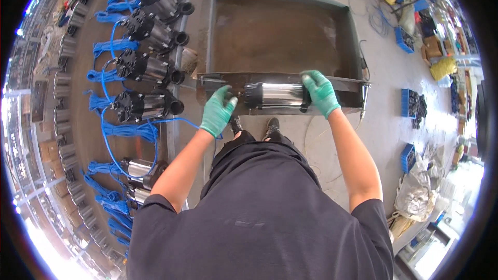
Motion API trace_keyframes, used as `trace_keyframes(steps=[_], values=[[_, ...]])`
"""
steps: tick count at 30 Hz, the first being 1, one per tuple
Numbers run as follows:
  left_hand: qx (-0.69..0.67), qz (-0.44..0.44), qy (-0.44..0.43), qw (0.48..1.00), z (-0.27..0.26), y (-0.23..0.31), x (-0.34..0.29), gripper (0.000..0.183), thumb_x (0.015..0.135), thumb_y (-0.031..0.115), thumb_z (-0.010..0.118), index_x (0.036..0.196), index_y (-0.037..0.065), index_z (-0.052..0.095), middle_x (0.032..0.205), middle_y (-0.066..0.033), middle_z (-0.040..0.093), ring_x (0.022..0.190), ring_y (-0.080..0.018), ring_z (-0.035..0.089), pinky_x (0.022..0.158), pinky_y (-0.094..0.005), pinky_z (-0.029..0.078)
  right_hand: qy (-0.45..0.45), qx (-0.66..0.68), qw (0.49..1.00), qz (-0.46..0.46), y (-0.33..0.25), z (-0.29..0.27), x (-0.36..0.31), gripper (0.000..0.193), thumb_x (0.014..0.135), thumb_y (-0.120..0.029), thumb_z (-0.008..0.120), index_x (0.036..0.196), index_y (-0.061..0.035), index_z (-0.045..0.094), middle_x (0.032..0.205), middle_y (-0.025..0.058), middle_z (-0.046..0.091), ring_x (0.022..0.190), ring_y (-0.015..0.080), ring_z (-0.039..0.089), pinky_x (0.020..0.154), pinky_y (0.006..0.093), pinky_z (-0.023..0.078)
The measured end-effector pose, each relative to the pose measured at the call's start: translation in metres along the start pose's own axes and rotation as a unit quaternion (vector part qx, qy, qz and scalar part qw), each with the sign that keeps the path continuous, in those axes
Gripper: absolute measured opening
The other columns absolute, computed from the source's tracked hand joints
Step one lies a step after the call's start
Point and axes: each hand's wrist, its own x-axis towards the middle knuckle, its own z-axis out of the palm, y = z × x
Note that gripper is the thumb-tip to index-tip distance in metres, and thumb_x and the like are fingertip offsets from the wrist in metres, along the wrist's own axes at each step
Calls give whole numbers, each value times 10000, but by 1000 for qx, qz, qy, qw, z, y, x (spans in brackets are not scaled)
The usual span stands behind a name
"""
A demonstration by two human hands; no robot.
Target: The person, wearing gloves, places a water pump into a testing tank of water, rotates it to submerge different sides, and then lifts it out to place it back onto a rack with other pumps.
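A submersible pump (281,95) with a shiny steel body and black ends lies on its side along the ledge at the near side of a metal tank (280,33). At its left end, my left hand (218,111), in a green glove, is held with thumb and fingers apart and nothing between them. My right hand (320,92), gloved alike, has its fingers curled over the pump's black right end; some fingertips are hidden there. A blue cable (181,120) runs from the left and passes behind my left wrist.
Several similar pumps (148,67) with blue cable coils (129,130) stand in a row on the bench to my left. On the floor at right are blue bins (407,158), a plastic sack (415,194) and yellow bundles (443,68). A loose hose (381,15) lies beyond the tank's far right corner.
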Motion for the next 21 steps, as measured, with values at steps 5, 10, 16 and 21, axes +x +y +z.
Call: trace_keyframes(steps=[5,10,16,21], values=[[139,75,-6,987,30,32,-4,592,856,215,799,1378,53,571,1132,-161,627,992,-289,652,865,-384,542,46,1,998,50,70,-46,6,319,989,-287,656,1169,-24,677,1058,123,714,945,240,655,872,350,517],[272,31,-41,961,36,65,-7,742,779,351,851,1388,47,555,1148,-235,611,1070,-404,628,925,-456,521,-281,-178,939,93,108,-71,-26,509,929,-432,703,1205,-10,638,1128,213,709,1039,369,674,899,422,524],[372,-24,-80,924,41,80,-4,830,744,470,848,1397,54,548,1136,-246,628,1075,-407,638,921,-479,523,-367,-131,914,115,87,-75,-17,491,893,-419,765,1171,-38,626,968,157,699,872,305,651,825,431,509],[392,-28,-59,917,43,78,-2,889,724,460,868,1444,61,533,1204,-239,636,1098,-392,653,939,-453,536,-256,-303,917,-39,99,-53,-27,411,897,-448,706,1042,-67,653,909,182,725,906,403,695,791,491,540]])
